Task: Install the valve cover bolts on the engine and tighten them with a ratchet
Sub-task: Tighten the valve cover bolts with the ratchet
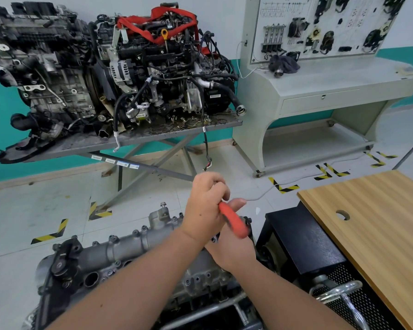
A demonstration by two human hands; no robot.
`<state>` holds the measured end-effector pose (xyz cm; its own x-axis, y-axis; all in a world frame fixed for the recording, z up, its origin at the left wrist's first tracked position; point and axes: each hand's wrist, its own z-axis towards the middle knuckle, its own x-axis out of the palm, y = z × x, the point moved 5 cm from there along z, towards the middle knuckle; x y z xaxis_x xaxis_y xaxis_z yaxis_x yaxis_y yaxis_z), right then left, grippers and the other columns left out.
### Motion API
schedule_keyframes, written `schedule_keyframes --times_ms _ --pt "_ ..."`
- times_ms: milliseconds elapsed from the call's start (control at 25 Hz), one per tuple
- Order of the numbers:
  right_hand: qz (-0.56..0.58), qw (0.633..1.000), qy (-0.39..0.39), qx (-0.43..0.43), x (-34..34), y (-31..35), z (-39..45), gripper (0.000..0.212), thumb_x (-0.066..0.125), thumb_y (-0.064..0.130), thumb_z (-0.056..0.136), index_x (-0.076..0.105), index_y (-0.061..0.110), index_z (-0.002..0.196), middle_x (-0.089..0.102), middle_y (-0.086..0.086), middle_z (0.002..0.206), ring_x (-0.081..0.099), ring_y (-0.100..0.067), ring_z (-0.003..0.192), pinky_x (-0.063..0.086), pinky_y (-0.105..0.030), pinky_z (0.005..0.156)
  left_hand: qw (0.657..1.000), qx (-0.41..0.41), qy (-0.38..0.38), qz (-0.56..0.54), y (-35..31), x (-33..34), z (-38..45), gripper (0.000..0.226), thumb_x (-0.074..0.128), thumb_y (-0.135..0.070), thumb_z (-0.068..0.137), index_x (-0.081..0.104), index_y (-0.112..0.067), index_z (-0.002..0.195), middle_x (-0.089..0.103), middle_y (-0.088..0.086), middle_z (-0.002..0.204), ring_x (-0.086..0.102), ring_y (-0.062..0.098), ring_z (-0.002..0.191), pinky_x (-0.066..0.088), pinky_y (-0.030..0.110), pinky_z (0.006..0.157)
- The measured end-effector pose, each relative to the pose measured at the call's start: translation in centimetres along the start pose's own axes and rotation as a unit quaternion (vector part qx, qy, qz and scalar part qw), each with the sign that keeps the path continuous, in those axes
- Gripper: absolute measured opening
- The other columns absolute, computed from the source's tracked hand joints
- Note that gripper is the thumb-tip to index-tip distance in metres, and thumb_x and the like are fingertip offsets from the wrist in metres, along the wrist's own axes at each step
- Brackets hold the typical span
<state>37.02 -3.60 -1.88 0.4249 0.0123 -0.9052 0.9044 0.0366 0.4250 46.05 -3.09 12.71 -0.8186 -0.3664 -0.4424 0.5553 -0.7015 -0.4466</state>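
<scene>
Ratchet work is under way at the far right end of the grey cast-metal valve cover (138, 244), which tops the engine directly below the person. The left hand (204, 208) crosses over the right and its grip is curled round the upper end of the orange-handled ratchet (233, 221). The right hand (231, 248) lies just beneath and behind, fingers stretched along the handle; whether its grip is clamped on the tool or only steadies it cannot be told, since the left hand hides the palm. The handle's long axis runs from the left grip down and to the right, and its head and the bolt under it are hidden below both hands. The left hand is the nearer one to the handle's free end, so by my judgement the swing comes from it while the right holds the head down. Several small dark bolts (144, 227) already sit along the cover's far edge, left of the grip.

Right of the grip stand a black metal cabinet (303, 241) and a wooden-topped counter (372, 225). Beyond the grip, across a pale tiled floor (22, 210) with yellow-black tape marks, two engines rest on a steel counter (153, 136).
</scene>
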Motion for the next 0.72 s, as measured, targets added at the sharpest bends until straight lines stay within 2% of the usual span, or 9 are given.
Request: schedule_keyframes --times_ms 40,120,240,320,400,520,560,640,720 --pt "0.007 1.0 0.006 0.006 0.2 -0.1 0.1 0.051 0.028 0.065 0.076 0.046 0.028 0.107 0.054 0.009 0.074 0.056 -0.015 0.064 0.04 -0.03 0.052 0.995 -0.072 0.002 -0.071 0.3 0.4 -0.8 0.049 0.057 -0.051 0.091 0.06 -0.002 0.083 0.051 -0.001 0.111 0.048 0.02 0.116 0.039 0.03 0.1" --pt "-0.013 1.0 0.016 -0.004 0.6 -0.3 0.4 0.065 0.017 0.057 0.071 0.048 0.022 0.117 0.053 0.005 0.072 0.053 -0.015 0.059 0.039 -0.03 0.051 0.971 -0.165 -0.029 -0.171 0.6 0.8 -2.2 0.051 0.051 -0.052 0.095 0.06 -0.003 0.099 0.048 0.0 0.128 0.045 0.012 0.127 0.034 0.023 0.106" --pt "-0.074 0.997 0.023 -0.026 0.8 -0.3 0.6 0.07 0.018 0.051 0.074 0.043 0.019 0.132 0.045 0.004 0.081 0.048 -0.018 0.066 0.038 -0.031 0.055 0.962 -0.184 -0.075 -0.19 0.2 1.0 -2.3 0.048 0.039 -0.053 0.101 0.06 -0.011 0.109 0.054 -0.002 0.131 0.051 0.014 0.126 0.04 0.026 0.105" --pt "-0.079 0.996 0.039 -0.027 0.9 -0.3 0.6 0.086 0.006 0.056 0.067 0.043 0.02 0.135 0.043 0.004 0.083 0.047 -0.019 0.07 0.044 -0.034 0.061 0.942 -0.229 -0.102 -0.225 0.2 0.9 -1.9 0.035 0.04 -0.045 0.101 0.063 -0.019 0.103 0.06 -0.009 0.124 0.06 0.02 0.119 0.048 0.033 0.099" --pt "-0.043 0.998 0.041 -0.012 0.7 -0.3 0.5 0.093 0.006 0.065 0.064 0.025 0.028 0.147 0.046 0.003 0.085 0.049 -0.021 0.072 0.043 -0.035 0.062 0.885 -0.332 -0.131 -0.298 1.1 1.0 -1.6 0.033 0.041 -0.043 0.098 0.067 -0.024 0.094 0.068 -0.01 0.114 0.068 0.017 0.105 0.053 0.027 0.086" --pt "-0.024 0.999 0.039 -0.002 0.2 -0.1 0.2 0.094 0.02 0.078 0.07 -0.003 0.038 0.152 0.051 0.0 0.09 0.057 -0.025 0.079 0.038 -0.034 0.061 0.725 -0.49 -0.143 -0.462 2.8 1.6 -1.3 0.034 0.042 -0.042 0.103 0.062 -0.017 0.091 0.076 0.003 0.094 0.071 0.018 0.077 0.05 0.031 0.072" --pt "-0.025 0.999 0.042 0.002 0.3 -0.2 0.1 0.094 0.024 0.079 0.073 -0.004 0.038 0.152 0.053 0.0 0.092 0.059 -0.024 0.081 0.039 -0.034 0.061 0.699 -0.508 -0.138 -0.483 3.1 1.6 -1.2 0.03 0.044 -0.039 0.104 0.058 -0.015 0.092 0.076 0.006 0.09 0.069 0.019 0.07 0.048 0.031 0.068" --pt "-0.021 0.999 0.037 0.01 0.1 -0.3 0.1 0.092 0.032 0.079 0.078 -0.004 0.038 0.153 0.054 -0.001 0.093 0.06 -0.023 0.083 0.041 -0.033 0.06 0.688 -0.528 -0.125 -0.482 3.4 1.3 -1.0 0.023 0.051 -0.034 0.102 0.056 -0.013 0.095 0.075 0.008 0.085 0.067 0.018 0.062 0.048 0.029 0.062" --pt "-0.018 0.999 0.037 0.014 0.1 -0.3 0.1 0.091 0.035 0.077 0.08 -0.004 0.038 0.153 0.052 0.001 0.091 0.061 -0.024 0.085 0.042 -0.034 0.061 0.657 -0.572 -0.109 -0.478 3.8 1.1 -1.1 0.026 0.054 -0.041 0.1 0.055 -0.015 0.094 0.072 0.006 0.072 0.064 0.017 0.054 0.045 0.027 0.056"
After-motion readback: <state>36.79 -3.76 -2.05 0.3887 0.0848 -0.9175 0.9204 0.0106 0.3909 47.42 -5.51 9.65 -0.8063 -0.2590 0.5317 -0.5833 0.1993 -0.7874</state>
